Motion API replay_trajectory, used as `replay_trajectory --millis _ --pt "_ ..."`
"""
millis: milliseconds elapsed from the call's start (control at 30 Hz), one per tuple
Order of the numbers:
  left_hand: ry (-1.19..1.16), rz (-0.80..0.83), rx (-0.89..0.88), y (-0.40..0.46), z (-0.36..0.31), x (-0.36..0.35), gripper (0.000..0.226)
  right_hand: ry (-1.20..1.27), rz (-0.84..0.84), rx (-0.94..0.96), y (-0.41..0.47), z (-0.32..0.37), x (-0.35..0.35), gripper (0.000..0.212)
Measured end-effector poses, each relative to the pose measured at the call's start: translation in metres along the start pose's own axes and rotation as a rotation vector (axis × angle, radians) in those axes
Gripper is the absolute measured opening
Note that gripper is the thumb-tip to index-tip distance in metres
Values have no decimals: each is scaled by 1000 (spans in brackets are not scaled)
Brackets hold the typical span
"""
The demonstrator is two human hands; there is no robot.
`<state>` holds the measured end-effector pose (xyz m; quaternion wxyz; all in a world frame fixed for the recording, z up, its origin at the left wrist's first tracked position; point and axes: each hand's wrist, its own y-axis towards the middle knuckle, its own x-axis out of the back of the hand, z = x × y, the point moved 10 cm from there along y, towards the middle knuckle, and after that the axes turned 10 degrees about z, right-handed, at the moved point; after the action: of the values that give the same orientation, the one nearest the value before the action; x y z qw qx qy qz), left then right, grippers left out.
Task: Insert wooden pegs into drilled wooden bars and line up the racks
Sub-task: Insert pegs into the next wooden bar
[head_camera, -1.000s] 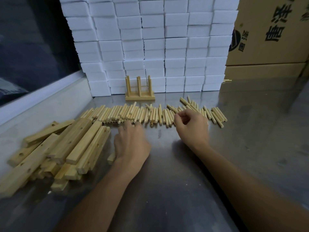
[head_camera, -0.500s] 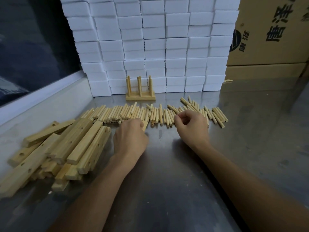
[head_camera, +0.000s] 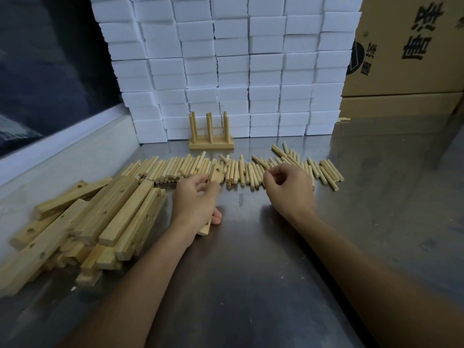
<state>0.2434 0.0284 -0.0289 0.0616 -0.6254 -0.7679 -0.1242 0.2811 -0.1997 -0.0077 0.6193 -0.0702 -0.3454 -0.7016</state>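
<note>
One drilled bar [head_camera: 216, 175] has risen in the left hand's [head_camera: 197, 200] grip; right hand [head_camera: 288, 185] stays clenched, contents unclear.

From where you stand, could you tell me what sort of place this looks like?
Probably a small workshop or packing bench: a steel table strewn with pegs and drilled bars, white boxes and cartons stacked behind.

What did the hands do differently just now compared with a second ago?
The left hand, which lay flat on the table by the pegs, has picked up a drilled bar and now grips it, lifted toward the row of pegs. The right hand stayed curled at the pegs. The bar pile and finished rack did not move.
</note>
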Motion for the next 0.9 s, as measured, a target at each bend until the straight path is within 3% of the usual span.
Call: replay_trajectory --millis 167,267,433,600,900 --pt "-144 2 12 3 7 1 16 -224 95 27 0 7 -15 11" --pt "-353 -16 92 4 20 7 17 -377 145 51 1 11 -25 16" --pt "-656 100 97 5 16 -3 18 -509 195 65 4 13 -33 29" --pt "-696 121 78 4 12 -10 23 -661 208 89 8 20 -37 50" --pt "-788 141 65 -1 8 -13 31 -654 170 47 10 11 -40 41"
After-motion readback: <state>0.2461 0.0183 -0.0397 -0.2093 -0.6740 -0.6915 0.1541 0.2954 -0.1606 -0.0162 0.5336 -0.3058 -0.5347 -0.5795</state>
